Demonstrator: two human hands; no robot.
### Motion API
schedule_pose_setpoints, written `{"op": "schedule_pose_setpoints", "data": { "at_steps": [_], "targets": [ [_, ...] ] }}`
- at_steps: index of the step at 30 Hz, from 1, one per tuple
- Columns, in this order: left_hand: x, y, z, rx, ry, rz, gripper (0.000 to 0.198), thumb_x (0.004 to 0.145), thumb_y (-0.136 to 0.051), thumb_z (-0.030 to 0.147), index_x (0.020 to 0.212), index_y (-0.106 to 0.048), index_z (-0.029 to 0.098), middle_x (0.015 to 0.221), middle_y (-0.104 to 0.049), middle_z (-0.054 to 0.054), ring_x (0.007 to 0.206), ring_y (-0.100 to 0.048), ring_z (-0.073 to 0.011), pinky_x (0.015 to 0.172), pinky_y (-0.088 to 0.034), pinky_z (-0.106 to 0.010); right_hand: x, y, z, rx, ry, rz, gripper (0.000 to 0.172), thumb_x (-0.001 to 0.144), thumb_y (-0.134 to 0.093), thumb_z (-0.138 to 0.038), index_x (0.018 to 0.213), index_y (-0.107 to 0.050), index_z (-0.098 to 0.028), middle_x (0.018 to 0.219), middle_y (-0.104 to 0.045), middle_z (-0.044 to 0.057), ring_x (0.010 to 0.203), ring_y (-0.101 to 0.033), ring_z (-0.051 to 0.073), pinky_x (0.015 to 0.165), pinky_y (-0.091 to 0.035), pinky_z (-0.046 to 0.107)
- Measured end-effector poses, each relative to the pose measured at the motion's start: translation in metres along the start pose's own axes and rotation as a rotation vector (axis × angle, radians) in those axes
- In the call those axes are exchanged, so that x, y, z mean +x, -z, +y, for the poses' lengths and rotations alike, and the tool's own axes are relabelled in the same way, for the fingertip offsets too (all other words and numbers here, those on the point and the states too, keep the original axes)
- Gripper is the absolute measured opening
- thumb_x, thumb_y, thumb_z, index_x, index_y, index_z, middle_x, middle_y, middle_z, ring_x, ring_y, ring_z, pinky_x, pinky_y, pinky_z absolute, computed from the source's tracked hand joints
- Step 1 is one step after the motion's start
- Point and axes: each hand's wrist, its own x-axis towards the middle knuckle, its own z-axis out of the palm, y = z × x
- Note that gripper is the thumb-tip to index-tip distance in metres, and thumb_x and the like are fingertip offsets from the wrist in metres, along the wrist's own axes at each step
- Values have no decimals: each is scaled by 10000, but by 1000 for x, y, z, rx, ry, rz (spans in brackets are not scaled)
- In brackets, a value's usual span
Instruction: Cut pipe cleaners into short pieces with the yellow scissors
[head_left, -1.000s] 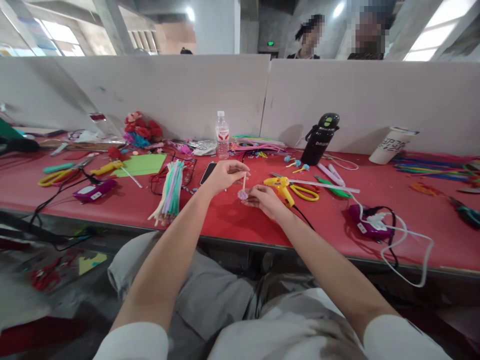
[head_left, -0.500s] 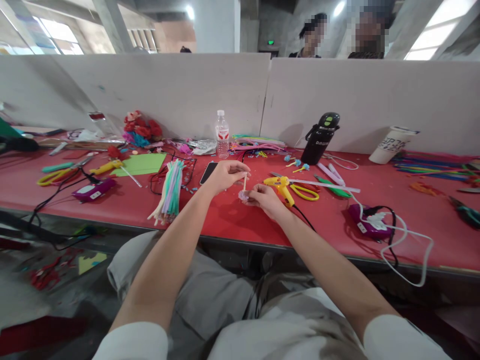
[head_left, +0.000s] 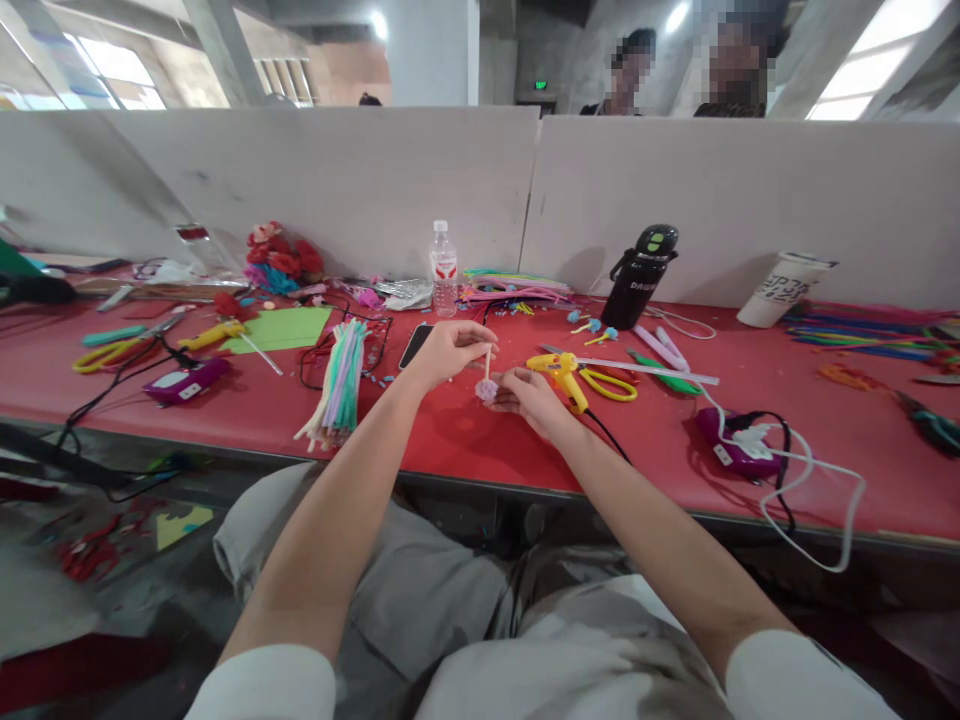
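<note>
Between finger and thumb, my left hand (head_left: 459, 352) pinches the top of a thin cream stem (head_left: 488, 362). At the stem's lower end hangs a small fuzzy lilac flower (head_left: 486, 390), head down above the red table (head_left: 465, 445). My right hand (head_left: 531, 395) has its fingers closed at the flower's right edge; the exact contact is too small to make out. Just right of that hand lies a yellow glue gun (head_left: 559, 372) with a clear glue stick, beside yellow-handled scissors (head_left: 611, 385). A dark phone (head_left: 417, 345) lies partly behind my left hand.
A bundle of pastel pipe cleaners (head_left: 341, 385) lies to the left. Behind stand a water bottle (head_left: 444, 270) and a black flask (head_left: 640, 280). Right of me are a purple power strip (head_left: 739, 443) with cables and a white cup (head_left: 784, 290). A partition (head_left: 337, 190) runs along the back.
The lilac flower head shows more fully now, as my right fingers have shifted slightly toward its right side. My left hand stays on the stem.
</note>
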Motion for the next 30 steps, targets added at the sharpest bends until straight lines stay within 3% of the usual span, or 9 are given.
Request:
{"op": "schedule_pose_setpoints", "data": {
  "at_steps": [7,14,19,22,26,30],
  "targets": [
    [0,-1,-1,2,11,4,202,758,-678,232,928,-673,122,927,-722,-114,868,-698,-204,693,-586,-313,-5,-6,-2,-14,48,26,370,642,-807,-259,669,-445,-191,620,-662,11,636,-687,149,622,-569,241],
    [0,3,1,-20,13,29,212,752,-695,246,924,-675,123,900,-722,-110,848,-698,-201,691,-584,-307,-1,0,-1,1,44,25,273,778,-681,-420,760,-564,-174,699,-668,31,621,-664,145,616,-565,277],
    [1,12,1,-8,14,83,210,746,-699,243,923,-678,130,884,-719,-97,807,-699,-195,674,-586,-311,-1,2,-2,-110,250,104,239,735,-709,-387,799,-607,-180,765,-653,17,664,-615,119,608,-498,232],
    [2,18,1,-17,19,132,186,739,-703,226,896,-683,130,862,-714,-83,757,-687,-175,673,-587,-318,-1,3,-1,-212,363,70,236,779,-656,-410,776,-606,-179,716,-612,3,637,-561,103,602,-455,223],
    [5,32,-1,-52,7,257,179,729,-715,214,886,-688,131,861,-708,-85,738,-673,-174,677,-584,-337,-1,3,2,-298,388,-37,311,867,-528,-467,710,-516,-199,611,-516,-28,548,-495,104,535,-408,235],
    [9,50,-5,-162,-7,420,151,719,-712,166,865,-690,135,811,-695,-70,734,-670,-174,690,-577,-333,-4,1,3,-377,424,-13,410,909,-465,-491,615,-411,-211,528,-380,-55,479,-389,95,483,-326,236]
  ]
}}
